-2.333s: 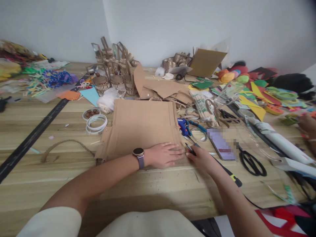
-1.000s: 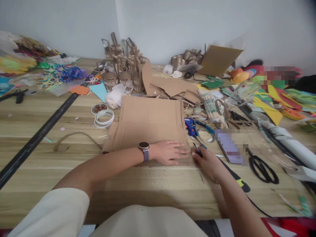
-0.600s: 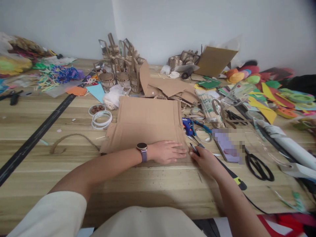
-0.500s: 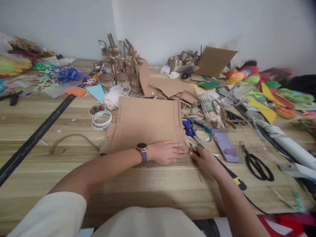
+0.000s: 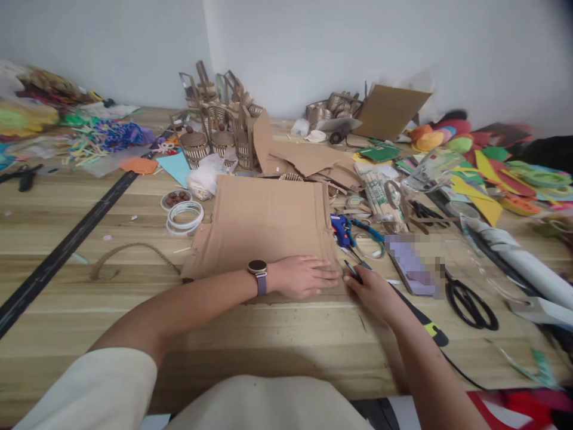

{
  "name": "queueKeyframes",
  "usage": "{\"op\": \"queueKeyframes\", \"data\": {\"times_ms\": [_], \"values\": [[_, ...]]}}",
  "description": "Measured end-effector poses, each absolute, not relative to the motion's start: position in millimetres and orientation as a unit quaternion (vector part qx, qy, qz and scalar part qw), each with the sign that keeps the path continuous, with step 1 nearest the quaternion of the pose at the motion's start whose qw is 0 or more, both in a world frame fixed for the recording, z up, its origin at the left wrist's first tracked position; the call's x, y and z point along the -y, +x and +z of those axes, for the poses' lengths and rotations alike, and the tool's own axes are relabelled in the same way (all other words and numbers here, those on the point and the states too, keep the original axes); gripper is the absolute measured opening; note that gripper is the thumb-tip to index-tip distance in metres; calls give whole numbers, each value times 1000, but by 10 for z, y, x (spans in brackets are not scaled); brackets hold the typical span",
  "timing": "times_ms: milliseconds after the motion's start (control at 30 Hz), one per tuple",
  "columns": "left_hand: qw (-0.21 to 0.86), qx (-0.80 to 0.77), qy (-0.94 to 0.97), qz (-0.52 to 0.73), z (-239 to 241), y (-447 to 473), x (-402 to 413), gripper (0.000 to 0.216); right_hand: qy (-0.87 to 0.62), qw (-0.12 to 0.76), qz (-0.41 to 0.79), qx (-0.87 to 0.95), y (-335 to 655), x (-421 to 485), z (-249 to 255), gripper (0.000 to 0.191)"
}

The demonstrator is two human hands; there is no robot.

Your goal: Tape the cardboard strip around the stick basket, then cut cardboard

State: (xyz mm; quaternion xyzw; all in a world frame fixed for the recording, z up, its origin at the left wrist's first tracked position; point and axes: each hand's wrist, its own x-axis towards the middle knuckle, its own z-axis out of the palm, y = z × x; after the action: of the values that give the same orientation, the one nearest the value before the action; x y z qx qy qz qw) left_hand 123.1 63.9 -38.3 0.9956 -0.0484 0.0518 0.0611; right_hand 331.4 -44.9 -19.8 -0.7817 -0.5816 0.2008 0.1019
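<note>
A flat sheet of brown cardboard (image 5: 268,221) with fold creases lies on the wooden table before me. My left hand (image 5: 305,276) rests palm down on its near right part, fingers stretched towards the right edge. Just past that edge, my right hand (image 5: 370,288) grips a slim dark pen (image 5: 353,270), its tip pointing up and left. Under and beside my right wrist lies a long black tool with a yellow patch (image 5: 432,331), partly covered by the arm.
Black-handled scissors (image 5: 472,304) and a blurred purple item (image 5: 412,266) lie to the right. A blue glue gun (image 5: 341,230) sits beside the cardboard. White tape rolls (image 5: 184,218) lie left. Small woven baskets (image 5: 194,149) and cardboard scraps (image 5: 308,156) stand behind.
</note>
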Motion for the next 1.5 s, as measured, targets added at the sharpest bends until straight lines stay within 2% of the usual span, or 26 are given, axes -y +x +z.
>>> {"op": "queueKeyframes", "data": {"times_ms": [1033, 1400, 1500], "values": [[81, 36, 995, 52, -421, 1233, -626, 47, -774, 115, 213, 585, 3336, 453, -185, 17], [48, 27, 997, 54, -464, 1240, -612, 47, -768, 122, 210, 592, 3370, 437, -230, 20], [46, 33, 997, 57, -476, 1236, -613, 48, -770, 133, 202, 590, 3350, 467, -240, 15]]}}
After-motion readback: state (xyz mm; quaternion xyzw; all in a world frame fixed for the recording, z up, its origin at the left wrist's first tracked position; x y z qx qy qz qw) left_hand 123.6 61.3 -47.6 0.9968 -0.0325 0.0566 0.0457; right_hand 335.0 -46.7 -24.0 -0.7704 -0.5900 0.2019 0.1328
